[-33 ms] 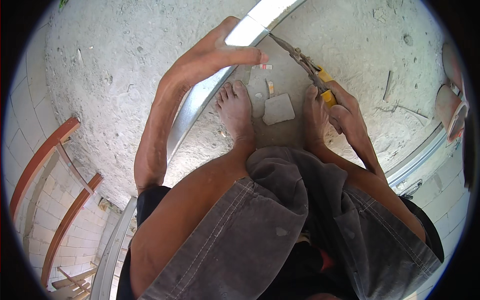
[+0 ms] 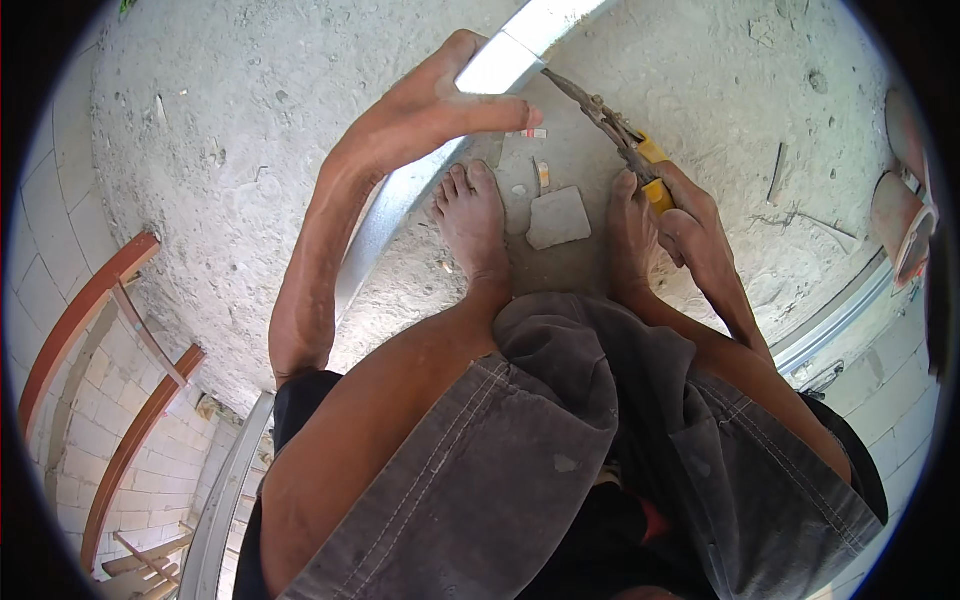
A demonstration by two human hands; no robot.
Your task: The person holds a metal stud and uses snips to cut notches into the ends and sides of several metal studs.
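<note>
1. the metal bar is long, silvery and shiny, with a line across its upper part. it slants from the top edge, between the person's arms, down past the left foot.
2. the left hand is clamped on the bar, its thumb laid across the top; the other fingers go behind it, mostly hidden.
3. the right hand is closed around the yellow handles of the snips. their dark, worn blades point up and left, the tip at the bar's edge; whether it bites cannot be told.
4. the snips' handles and the right hand partly cover the right foot, and the left thumb hides a piece of the bar.
5. between the bare feet lie a flat pale slab, a small orange and white piece and a red and white scrap.
6. a thin dark strip lies on the right.
7. the ground is pale, dusty and pitted. red-brown beams stand at lower left, before a pale block wall; more silvery metal lies at right.
</note>
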